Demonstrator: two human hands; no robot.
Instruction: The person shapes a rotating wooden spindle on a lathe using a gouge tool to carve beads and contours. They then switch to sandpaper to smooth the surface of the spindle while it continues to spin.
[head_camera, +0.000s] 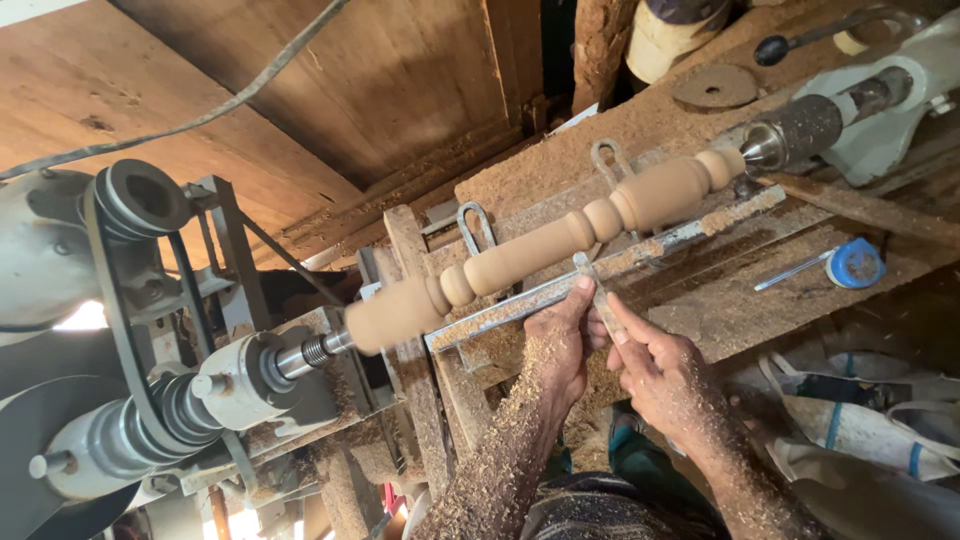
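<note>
A pale turned wooden spindle (545, 250) with beads and coves sits between the lathe's drive spindle (300, 352) at the left and the pointed tailstock centre (790, 135) at the upper right. A flat metal tool rest (520, 298) runs along below it. My left hand (560, 340), dusted with shavings, grips a narrow metal chisel (592, 285) at the rest. My right hand (660, 375) holds the same tool lower down its shaft. The tool's tip reaches the wood near a bead.
A belt and stepped pulleys (140, 300) fill the left side. The sawdust-covered bench holds a round metal disc (714, 87), a blue-capped tool (850, 265) and a dark spoon-shaped tool (800, 42). White sacks (860, 420) lie at the lower right.
</note>
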